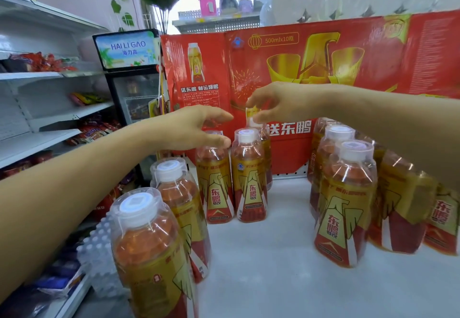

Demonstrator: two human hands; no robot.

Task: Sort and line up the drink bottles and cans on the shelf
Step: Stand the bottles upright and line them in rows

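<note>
Head view, looking down onto a white shelf (261, 255) lined with orange drink bottles in red and gold labels. The left hand (196, 128) reaches in from the left with fingers spread and curved just over the cap of a bottle at the far left (215, 181); whether it touches the cap cannot be told, and it grips nothing. The right hand (278, 103) comes from the right and pinches the top of a rear bottle (254, 118), mostly hidden behind a middle bottle (249, 176) that stands just beside the left one. More bottles stand in a cluster on the right (346, 205) and in a near row on the left (154, 243). A red display carton (323, 69) backs the shelf.

The likely risk: the pinch is high and narrow, so the rear bottle could swing or slip and knock its close neighbours over. The right forearm also passes close above the right cluster and could brush those caps.
</note>
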